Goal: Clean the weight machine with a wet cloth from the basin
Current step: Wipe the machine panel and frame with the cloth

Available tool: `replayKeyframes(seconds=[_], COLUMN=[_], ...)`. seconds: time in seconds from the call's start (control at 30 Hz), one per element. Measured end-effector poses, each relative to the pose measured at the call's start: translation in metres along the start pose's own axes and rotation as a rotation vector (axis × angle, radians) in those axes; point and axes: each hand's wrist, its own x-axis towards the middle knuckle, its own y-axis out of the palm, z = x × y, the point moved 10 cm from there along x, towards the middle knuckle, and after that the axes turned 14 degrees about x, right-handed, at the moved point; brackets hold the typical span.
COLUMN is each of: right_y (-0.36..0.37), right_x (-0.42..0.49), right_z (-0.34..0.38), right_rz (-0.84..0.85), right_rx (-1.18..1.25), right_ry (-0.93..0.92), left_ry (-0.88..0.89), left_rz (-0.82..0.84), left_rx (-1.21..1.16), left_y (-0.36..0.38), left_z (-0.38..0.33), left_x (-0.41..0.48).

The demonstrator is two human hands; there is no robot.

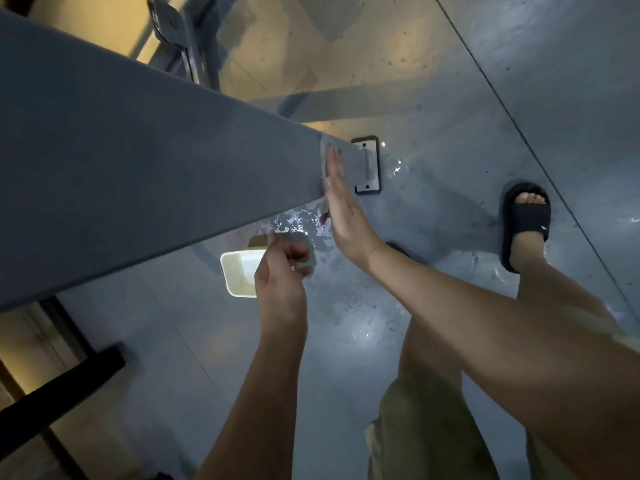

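Post: a broad grey beam of the weight machine point(156, 161) is seen from above, running down to a base plate point(367, 164) fixed to the floor point(450, 98).
Right hand: the right hand point(343, 209) is laid flat, fingers straight and together, against the lower face of the post; nothing is clasped, and pressure appears to be applied through the palm side.
Cloth: a pale grey cloth point(326, 152) is trapped between those fingers and the post, presumably so that it can be slid along the metal without bunching.
Left hand: the left hand point(280, 275) is curled, and a grey piece point(306, 261) is pinched in its fingers just below the post's edge; whether it belongs to the same cloth cannot be told.
Basin: a white basin point(235, 271) is set on the floor directly beneath the work, partly hidden by the post and the left hand, judged to be placed there for easy re-wetting.
Floor: splashes of water point(298, 220) are scattered around the basin and plate.
Stance: a sandalled foot point(524, 220) is planted to the right, well apart from the basin.
Stage: wiping is judged to be under way near the foot of the post.
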Motion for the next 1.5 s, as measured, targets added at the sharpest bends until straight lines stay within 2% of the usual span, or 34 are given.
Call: replayKeyframes(seconds=[0.07,0.17,0.27,0.43,0.57,0.67,0.73,0.83,0.9,0.97,1.17,1.3,1.5], right_y=[-0.017,-0.037,-0.04,-0.05,-0.079,-0.112,-0.126,-0.141,-0.135,-0.129,-0.118,-0.111,-0.129], right_x=[0.02,0.04,0.04,0.012,0.001,0.007,0.015,0.027,0.031,0.033,0.063,0.084,0.121], right_z=[-0.034,-0.066,-0.059,-0.004,0.048,0.078,0.083,0.09,0.095,0.098,0.092,0.073,0.042], right_rz=[-0.023,-0.167,-0.266,-0.143,-0.002,0.031,0.051,-0.037,-0.022,-0.013,0.087,0.154,0.077], right_rx=[0.043,0.213,0.277,0.26,0.388,0.454,0.49,0.514,0.53,0.505,0.279,0.123,-0.013], right_ry=[0.101,0.264,0.3,0.367,0.49,0.572,0.609,0.693,0.772,0.822,0.737,0.774,0.823], left_ry=[0.002,-0.044,-0.092,-0.152,-0.201,-0.215,-0.187,-0.113,-0.056,-0.021,0.065,-0.037,-0.311], left_rz=[0.0,-0.028,-0.058,0.011,0.038,0.037,0.04,0.08,0.14,0.194,0.227,0.23,0.0], left_rx=[0.04,0.026,-0.029,-0.017,-0.064,-0.12,-0.074,-0.077,-0.06,-0.036,0.009,-0.058,-0.081], left_y=[0.012,0.02,0.023,0.046,0.074,0.098,0.112,0.132,0.147,0.158,0.157,0.152,0.143], left_z=[0.01,0.02,0.016,-0.01,-0.04,-0.063,-0.077,-0.098,-0.11,-0.115,-0.128,-0.113,-0.076], left_x=[0.008,0.012,0.008,-0.01,-0.028,-0.038,-0.042,-0.045,-0.041,-0.035,-0.018,-0.002,0.013])
